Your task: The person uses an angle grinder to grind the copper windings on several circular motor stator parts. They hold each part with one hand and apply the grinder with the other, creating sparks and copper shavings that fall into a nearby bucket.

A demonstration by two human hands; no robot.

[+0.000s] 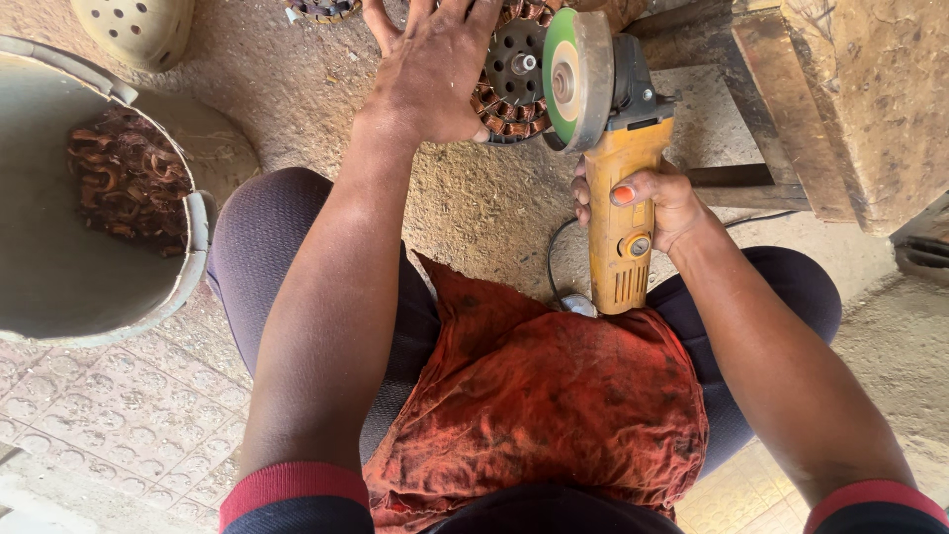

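The left hand [435, 69] lies flat, fingers spread, pressing down on the copper-wound motor part [509, 84] on the floor, just left of the grinder. It clamps rather than grips. The right hand [647, 203] is wrapped tight round the yellow grinder [618, 188], whose green disc [563, 79] touches the part's right edge. A firm hold-down and fingers well clear of the disc look wise. Far left of the grinder, a bucket [59, 287] holds copper scrap [129, 178]; right of it, a wooden block [870, 99] crowds the swing.

Bucket [188, 222] left of knees, grinder [608, 148] right of stator [509, 89]
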